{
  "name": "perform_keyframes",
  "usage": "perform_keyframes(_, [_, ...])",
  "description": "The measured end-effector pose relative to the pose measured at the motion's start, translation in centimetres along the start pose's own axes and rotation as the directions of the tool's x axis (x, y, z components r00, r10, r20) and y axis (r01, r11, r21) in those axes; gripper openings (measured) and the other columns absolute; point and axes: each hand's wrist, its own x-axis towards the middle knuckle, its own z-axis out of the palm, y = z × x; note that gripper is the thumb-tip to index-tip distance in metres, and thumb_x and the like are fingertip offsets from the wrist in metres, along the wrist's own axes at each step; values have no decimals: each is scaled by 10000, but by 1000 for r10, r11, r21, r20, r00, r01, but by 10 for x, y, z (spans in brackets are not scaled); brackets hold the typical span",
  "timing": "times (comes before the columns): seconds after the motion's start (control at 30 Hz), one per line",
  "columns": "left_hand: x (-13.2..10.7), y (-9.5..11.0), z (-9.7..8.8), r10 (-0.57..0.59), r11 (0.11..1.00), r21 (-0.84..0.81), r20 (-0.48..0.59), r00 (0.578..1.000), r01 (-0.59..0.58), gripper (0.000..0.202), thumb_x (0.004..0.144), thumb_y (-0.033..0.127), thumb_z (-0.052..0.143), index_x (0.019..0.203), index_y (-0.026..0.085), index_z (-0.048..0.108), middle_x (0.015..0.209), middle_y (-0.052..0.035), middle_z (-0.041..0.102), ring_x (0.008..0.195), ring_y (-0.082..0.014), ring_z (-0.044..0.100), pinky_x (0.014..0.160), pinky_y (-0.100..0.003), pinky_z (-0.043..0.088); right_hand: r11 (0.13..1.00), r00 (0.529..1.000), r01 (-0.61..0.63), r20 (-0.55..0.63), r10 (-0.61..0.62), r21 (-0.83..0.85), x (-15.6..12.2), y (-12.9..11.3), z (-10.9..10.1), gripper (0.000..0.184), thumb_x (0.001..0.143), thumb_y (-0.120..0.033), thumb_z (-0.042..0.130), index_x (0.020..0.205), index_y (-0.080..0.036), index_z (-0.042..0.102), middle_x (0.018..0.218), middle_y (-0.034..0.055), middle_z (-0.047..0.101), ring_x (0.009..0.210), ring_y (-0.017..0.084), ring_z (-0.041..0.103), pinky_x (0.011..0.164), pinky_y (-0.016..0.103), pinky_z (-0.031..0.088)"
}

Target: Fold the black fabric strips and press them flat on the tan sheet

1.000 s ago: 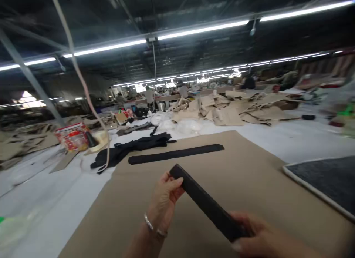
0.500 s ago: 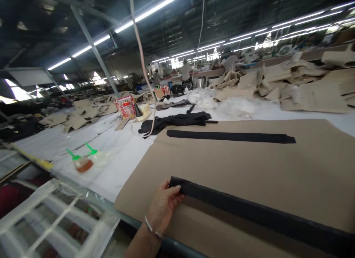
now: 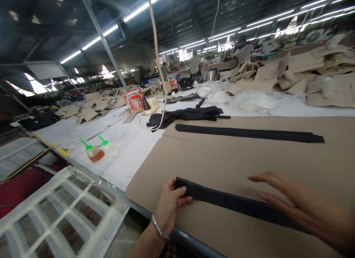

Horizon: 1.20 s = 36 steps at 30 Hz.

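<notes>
My left hand pinches the left end of a long black fabric strip, thumb on top, near the table's front edge. A silver bracelet is on that wrist. Over the strip's right part reaches my right hand, slightly blurred, fingers stretched out and apart, hiding some of the strip; whether it touches the strip I cannot tell. Both are above a large brown sheet. Farther back on this sheet lies a second black strip. Behind it, a heap of black strips rests at the sheet's far left corner.
Two squeeze bottles with green nozzles stand on the white table top at left. A hanging hose comes down by the heap. Clear plastic and piled beige pieces lie behind. A white slatted rack is at lower left.
My right hand has come into view from the right, over the black strip. My left hand still grips the strip's end. The view has shifted slightly left.
</notes>
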Motion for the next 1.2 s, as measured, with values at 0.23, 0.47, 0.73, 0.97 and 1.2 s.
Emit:
perform_keyframes(0.23, [-4, -1, -9, 45, 995, 83, 15, 999, -46, 268, 727, 248, 677, 936, 130, 557, 968, -95, 652, 854, -199, 636, 679, -306, 570, 937, 959, 170, 272, -85, -306, 74, -84, 126, 420, 869, -286, 522, 1271, -173, 562, 1190, 106, 629, 1130, 269, 541, 973, 450, 367])
perform_keyframes(0.47, [1, -4, -40, 446, 758, 560, -72, 892, -334, 214, 825, 190, 573, 1039, 175, 568, 1041, -94, 616, 980, -236, 605, 805, -411, 561, 921, 967, 132, 251, -39, -367, 90, -73, 152, 257, 774, -95, 547, 972, -226, 646, 995, 12, 672, 987, 220, 560, 825, 357, 312])
perform_keyframes(0.73, [-4, -17, -52, 516, -267, 738, 653, 555, -620, 336, 905, 92, 440, 1210, 139, 573, 1176, -108, 655, 1074, -266, 604, 904, -448, 552, 912, 956, 99, 292, 23, -398, 104, -77, 150, 143, 790, -105, 570, 887, -193, 629, 928, 26, 658, 893, 200, 558, 746, 307, 309])
perform_keyframes(0.97, [-2, -18, -57, 493, -288, 756, 643, 586, -588, 334, 911, 118, 432, 1213, 132, 575, 1248, -108, 629, 1128, -262, 590, 925, -446, 550, 911, 940, 144, 340, -4, -386, 113, -75, 151, 153, 803, -77, 562, 878, -190, 632, 923, 26, 659, 857, 189, 554, 743, 304, 317])
perform_keyframes(1.2, [-1, -11, -61, 441, -314, 737, 672, 595, -599, 341, 917, 134, 414, 1224, 91, 557, 1257, -134, 621, 1169, -253, 576, 974, -431, 527, 907, 934, 237, 339, -113, -350, 110, -63, 154, 160, 829, -88, 537, 916, -194, 620, 963, 32, 646, 904, 208, 542, 799, 344, 323])
